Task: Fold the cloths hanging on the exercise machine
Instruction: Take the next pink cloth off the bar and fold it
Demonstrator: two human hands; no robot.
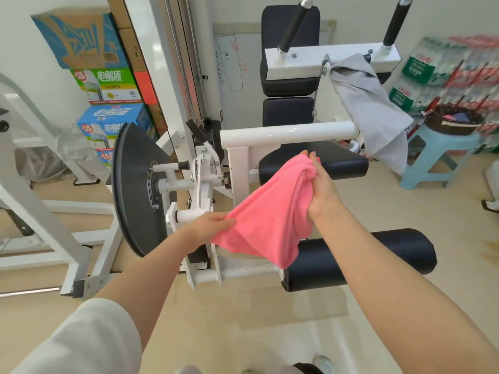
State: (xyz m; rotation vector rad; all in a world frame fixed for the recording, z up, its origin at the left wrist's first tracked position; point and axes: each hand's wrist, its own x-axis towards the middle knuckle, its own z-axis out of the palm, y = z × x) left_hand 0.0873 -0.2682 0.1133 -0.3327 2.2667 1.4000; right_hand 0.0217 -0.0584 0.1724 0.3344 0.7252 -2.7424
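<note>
A pink cloth [272, 214] hangs in the air between my two hands, in front of the white exercise machine [289, 133]. My left hand [212, 225] pinches its lower left corner. Higher up, my right hand [322, 190] is closed around a bunched upper corner. The cloth sags in loose folds, and its bottom edge droops in front of the black foam roller [378, 257]. A grey cloth [370, 109] is draped over the machine's white upper bar at the right, hanging down beside the black seat [343, 163].
A black weight disc [132, 190] stands left of the machine. Stacked cardboard boxes [108, 85] sit at the back left. A light blue plastic stool [442, 155] carrying a dark basket [453, 121] stands at the right. The floor is beige.
</note>
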